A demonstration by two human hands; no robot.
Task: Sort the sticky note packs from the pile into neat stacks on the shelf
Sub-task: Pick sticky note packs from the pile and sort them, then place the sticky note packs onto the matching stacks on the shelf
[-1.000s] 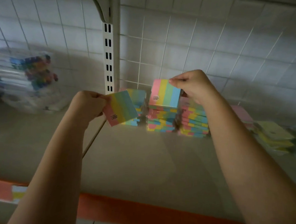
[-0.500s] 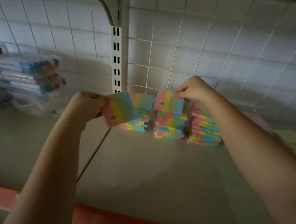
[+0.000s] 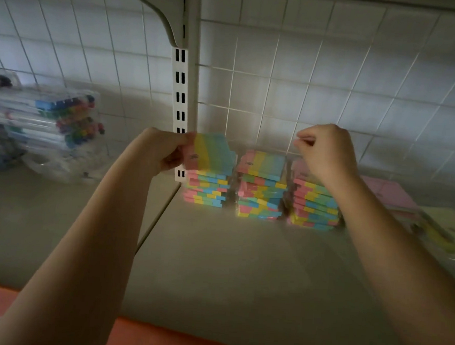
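Observation:
Three stacks of rainbow-striped sticky note packs stand side by side at the back of the grey shelf (image 3: 241, 267): a left stack (image 3: 206, 189), a middle stack (image 3: 261, 191) and a right stack (image 3: 314, 208). My left hand (image 3: 163, 151) grips one rainbow pack (image 3: 211, 152) by its left edge, just above the left stack. My right hand (image 3: 327, 152) hovers over the right stack with its fingers curled and nothing in them. A striped pack (image 3: 264, 164) lies flat on top of the middle stack.
Clear packets of coloured markers (image 3: 51, 127) are piled at the far left. Pink packs (image 3: 386, 194) and yellow packs (image 3: 448, 228) lie at the right. A white slotted upright (image 3: 182, 88) and a wire grid back wall stand behind. An orange strip (image 3: 182, 341) edges the shelf front.
My right hand has set its pack down on the middle stack, let go and lifted away to the right. My left hand has carried its pack over the left stack.

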